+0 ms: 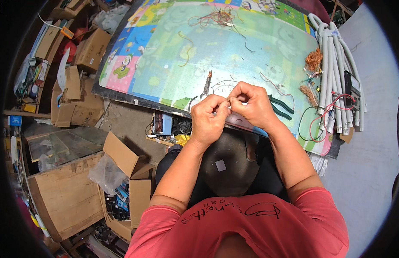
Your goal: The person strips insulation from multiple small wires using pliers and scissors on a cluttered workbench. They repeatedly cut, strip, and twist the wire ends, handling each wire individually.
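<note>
My left hand (208,117) and my right hand (253,104) meet above the near edge of the table, thumbs and fingertips pinched together. Between them is a small, thin piece, mostly hidden by the fingers; it looks like wire, but I cannot tell for certain. Just beyond my left hand lie scissors (206,87), blades pointing away, with a copper-coloured scrap at the tip. A dark wire (191,102) curves beside that hand. Green-handled pliers (281,108) rest to the right of my right hand, their head hidden behind it. Short dark wire clippings (223,84) are scattered past my fingers.
A tangle of wires (220,17) lies at the table's far side, a yellowish wire (188,48) nearer. Along the right are grey-white tubes (330,74), a copper wire bundle (314,59) and a multimeter (352,90) with leads. An open cardboard box (139,193) stands at lower left.
</note>
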{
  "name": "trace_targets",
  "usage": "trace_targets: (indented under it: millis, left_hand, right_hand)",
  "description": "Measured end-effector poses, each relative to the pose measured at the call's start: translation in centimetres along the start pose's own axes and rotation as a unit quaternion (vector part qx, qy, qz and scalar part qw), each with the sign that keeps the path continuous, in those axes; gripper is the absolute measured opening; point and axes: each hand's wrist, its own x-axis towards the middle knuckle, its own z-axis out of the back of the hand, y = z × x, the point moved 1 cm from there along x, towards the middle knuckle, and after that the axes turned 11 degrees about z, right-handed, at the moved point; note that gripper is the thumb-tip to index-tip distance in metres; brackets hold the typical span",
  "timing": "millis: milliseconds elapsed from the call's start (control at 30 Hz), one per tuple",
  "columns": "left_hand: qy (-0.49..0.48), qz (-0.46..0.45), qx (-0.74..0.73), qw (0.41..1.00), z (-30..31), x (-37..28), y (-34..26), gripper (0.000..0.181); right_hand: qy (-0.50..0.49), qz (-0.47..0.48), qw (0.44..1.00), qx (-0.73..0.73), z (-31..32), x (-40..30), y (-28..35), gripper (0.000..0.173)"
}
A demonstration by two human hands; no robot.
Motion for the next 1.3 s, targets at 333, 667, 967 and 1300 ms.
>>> trace_targets:
  millis: [333, 667, 967, 1300]
  left_hand:
    - [0.055, 0.065, -0.128, 0.988, 0.9, 0.0, -0.5, 0.012]
    - [0.048, 0.09, -0.022, 0.995, 0.5, 0.1, 0.1, 0.012]
    - [0.042, 0.089, -0.117, 0.988, -0.1, 0.0, -0.5, 0.013]
    - [0.062, 0.098, -0.244, 0.963, 1.7, 1.3, 0.2, 0.016]
  right_hand:
    - [0.009, -0.054, 0.998, 0.043, 0.5, 0.2, -0.5, 0.005]
    - [0.042, 0.029, 0.994, -0.094, 0.5, 0.1, 0.9, 0.012]
    - [-0.028, -0.032, 0.999, -0.015, 0.6, 0.0, -0.5, 0.01]
    - [-0.088, -0.077, 0.992, 0.039, 1.6, 1.1, -2.5, 0.012]
